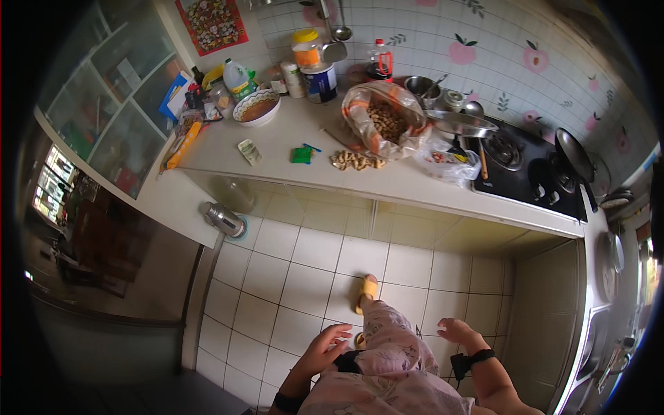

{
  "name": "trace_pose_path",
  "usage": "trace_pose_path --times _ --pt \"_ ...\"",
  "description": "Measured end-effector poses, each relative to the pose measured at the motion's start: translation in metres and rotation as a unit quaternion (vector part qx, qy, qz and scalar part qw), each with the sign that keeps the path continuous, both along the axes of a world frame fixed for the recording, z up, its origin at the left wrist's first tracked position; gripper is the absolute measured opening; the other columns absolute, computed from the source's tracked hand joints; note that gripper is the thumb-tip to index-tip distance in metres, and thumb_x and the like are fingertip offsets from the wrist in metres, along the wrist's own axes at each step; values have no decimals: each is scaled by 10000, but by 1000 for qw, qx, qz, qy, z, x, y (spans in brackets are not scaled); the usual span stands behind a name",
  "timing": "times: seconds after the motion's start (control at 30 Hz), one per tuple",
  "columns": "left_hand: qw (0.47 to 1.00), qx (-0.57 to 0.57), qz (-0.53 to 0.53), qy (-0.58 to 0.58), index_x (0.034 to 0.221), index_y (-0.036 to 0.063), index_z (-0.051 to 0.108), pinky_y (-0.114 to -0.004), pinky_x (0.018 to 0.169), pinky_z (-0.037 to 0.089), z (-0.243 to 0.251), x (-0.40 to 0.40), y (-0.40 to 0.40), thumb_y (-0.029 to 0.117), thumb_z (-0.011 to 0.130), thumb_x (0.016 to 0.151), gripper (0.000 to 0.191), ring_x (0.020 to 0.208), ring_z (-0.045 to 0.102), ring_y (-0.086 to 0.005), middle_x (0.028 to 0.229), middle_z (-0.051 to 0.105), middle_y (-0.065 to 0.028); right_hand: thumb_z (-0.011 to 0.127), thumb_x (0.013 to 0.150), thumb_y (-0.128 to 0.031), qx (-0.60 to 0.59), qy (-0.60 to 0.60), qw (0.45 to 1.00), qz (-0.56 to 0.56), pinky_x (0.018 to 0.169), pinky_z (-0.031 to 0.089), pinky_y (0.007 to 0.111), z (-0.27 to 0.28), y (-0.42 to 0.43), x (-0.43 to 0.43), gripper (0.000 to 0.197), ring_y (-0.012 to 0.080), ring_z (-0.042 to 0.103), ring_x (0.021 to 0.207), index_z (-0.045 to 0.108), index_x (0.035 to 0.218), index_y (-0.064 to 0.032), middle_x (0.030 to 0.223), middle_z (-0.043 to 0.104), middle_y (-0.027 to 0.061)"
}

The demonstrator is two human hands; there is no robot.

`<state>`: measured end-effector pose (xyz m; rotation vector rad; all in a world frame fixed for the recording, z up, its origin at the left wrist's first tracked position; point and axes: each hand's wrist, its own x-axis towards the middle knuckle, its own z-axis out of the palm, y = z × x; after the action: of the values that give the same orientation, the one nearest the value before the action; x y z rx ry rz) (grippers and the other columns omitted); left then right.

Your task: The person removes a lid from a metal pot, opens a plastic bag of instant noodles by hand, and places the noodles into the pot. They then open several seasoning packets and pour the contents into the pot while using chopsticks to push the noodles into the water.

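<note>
My left hand (328, 348) hangs beside my thigh over the tiled floor, fingers loosely apart and nothing in them. On the other side of my body, my right hand (457, 332) is raised slightly, also bare, with its fingers loosely bent. Both touch no object. Before me, beyond their reach, runs a white counter (290, 140). On it a plastic bag (358, 111) stands gaping, full of what look like peanuts in the shell (386, 122). A pile of shells or peel (358, 161) lies at its foot, left of a thin clear bag (448, 163).
A steel thermos (223, 218) stands on the floor by the cabinet. Along the counter are a patterned bowl (258, 108), a green packet (302, 155), a folded banknote (250, 152) and several jars. A black gas hob (529, 171) with a wok (573, 153) and a sink (591, 342) occupy the right.
</note>
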<state>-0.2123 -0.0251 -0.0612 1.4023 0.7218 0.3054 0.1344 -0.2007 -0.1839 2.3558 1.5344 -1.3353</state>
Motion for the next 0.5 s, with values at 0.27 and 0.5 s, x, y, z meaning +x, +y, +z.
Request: trace_pose_path --times 0.27,0.5 --pt "997 4 -40 63 1222 13 405 -289 853 416 10 -6 157 104 483 867 374 1054 502 -192 1148 481 -114 552 817 -222 100 142 984 36 716 479 353 -3 201 -18 236 270 600 818 573 993 -66 898 627 121" --pt "951 222 -11 214 1162 29 446 -328 795 443 23 -18 317 151 602 803 411 971 531 -238 1106 511 -124 566 764 -202 287 115 946 93 779 442 386 32 468 -50 290 323 544 903 546 1020 -68 937 583 156"
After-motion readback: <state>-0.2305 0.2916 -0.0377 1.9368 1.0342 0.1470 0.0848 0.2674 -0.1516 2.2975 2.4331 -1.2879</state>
